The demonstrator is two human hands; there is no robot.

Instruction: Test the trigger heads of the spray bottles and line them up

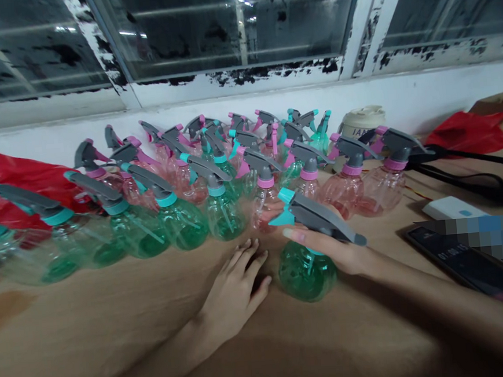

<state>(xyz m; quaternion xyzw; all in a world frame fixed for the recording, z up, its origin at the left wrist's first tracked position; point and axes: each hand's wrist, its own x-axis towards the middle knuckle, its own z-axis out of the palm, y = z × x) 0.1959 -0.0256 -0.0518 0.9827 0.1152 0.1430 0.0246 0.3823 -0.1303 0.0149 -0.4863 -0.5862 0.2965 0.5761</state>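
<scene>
My right hand [332, 249] is wrapped round the neck of a green spray bottle [307, 274] with a grey and teal trigger head. The bottle stands upright, its nozzle toward the left. My left hand [240, 282] rests on the table just left of it, palm down, fingers stretched out and holding nothing. Beyond the left fingertips stands another green spray bottle [225, 214] in a front row of green ones. Behind the held bottle is a pink spray bottle [265, 202] with a pink collar, its lower part close to my right fingers.
Several more pink and green spray bottles crowd the wooden table [157, 312] toward the wall. Red plastic bags lie left [28, 183] and right [469, 132]. A phone [453, 260], a white box [453, 207], a black strap [477, 179] and a pale cup [362, 120] sit at the right.
</scene>
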